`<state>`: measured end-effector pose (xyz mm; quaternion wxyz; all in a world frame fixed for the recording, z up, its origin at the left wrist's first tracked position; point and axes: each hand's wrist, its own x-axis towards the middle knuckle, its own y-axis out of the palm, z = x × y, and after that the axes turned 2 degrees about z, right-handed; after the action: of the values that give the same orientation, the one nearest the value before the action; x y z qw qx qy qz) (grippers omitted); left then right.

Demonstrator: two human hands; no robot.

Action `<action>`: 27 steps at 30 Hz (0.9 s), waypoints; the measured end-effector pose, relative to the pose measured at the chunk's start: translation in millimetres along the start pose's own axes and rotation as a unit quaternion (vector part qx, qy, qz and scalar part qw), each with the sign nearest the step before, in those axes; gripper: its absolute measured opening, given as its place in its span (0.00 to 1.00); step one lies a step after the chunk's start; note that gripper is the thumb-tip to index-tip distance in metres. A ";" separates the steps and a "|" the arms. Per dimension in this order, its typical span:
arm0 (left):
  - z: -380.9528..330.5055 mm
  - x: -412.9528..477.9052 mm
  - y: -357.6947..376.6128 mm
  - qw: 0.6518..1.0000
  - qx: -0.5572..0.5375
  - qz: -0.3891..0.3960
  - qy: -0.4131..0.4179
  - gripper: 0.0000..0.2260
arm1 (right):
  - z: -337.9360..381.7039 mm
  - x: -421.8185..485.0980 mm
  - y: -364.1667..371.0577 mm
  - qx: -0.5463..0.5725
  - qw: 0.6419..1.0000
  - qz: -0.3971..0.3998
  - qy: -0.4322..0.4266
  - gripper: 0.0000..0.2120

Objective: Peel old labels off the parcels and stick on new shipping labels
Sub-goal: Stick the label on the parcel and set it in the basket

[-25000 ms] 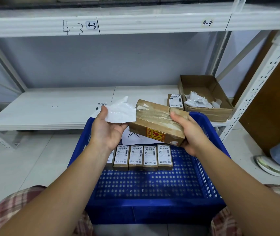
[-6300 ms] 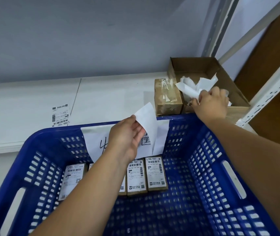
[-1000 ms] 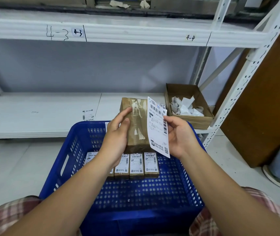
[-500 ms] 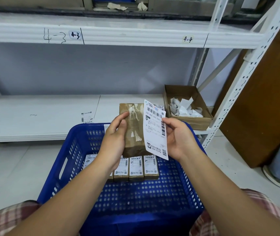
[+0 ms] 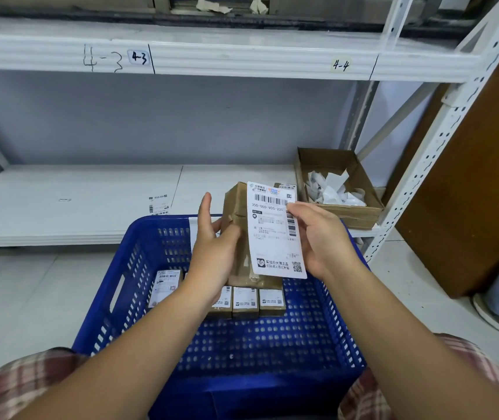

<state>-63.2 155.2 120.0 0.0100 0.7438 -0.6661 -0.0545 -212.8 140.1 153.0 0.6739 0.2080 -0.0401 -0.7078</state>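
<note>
Closer to the parcel than half a second ago, my label (image 5: 275,234) has swung from a slant to nearly upright and now covers most of the brown face. Nearest me sits the blue crate (image 5: 148,247), with a row of labelled parcels (image 5: 245,301) lying on its floor at the far side. Above them my left hand (image 5: 211,256) grips the parcel (image 5: 237,207) upright, thumb across its front and forefinger raised clear. My right hand (image 5: 324,237) pinches the label by its right edge. Whether the label's left edge already touches the cardboard, I cannot tell. To do this well, I judge, I should square the label to the parcel's edges and tack one edge first. Then I should smooth across with the thumb so no crease or bubble crosses a barcode. Beyond, a loose label (image 5: 159,205) lies on the shelf (image 5: 60,213), and a box (image 5: 360,218) of peeled scraps stands at right.
</note>
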 end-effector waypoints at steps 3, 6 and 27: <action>0.5 -2.0 4.1 1.000 0.009 0.015 -0.009 0.29 | -7.4 1.7 2.6 -0.015 1.000 -0.002 0.002 0.06; 0.8 -1.9 6.9 1.000 0.003 0.005 -0.009 0.19 | -11.3 3.1 3.8 -0.024 1.000 -0.008 -0.001 0.05; -0.7 -4.9 7.2 1.000 0.014 -0.011 -0.021 0.12 | -19.1 7.0 2.6 -0.088 0.995 -0.043 -0.032 0.05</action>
<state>-70.8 159.2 121.7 -0.0149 0.7497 -0.6587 -0.0612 -203.7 137.3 134.8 0.6570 0.1260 0.0097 -0.7432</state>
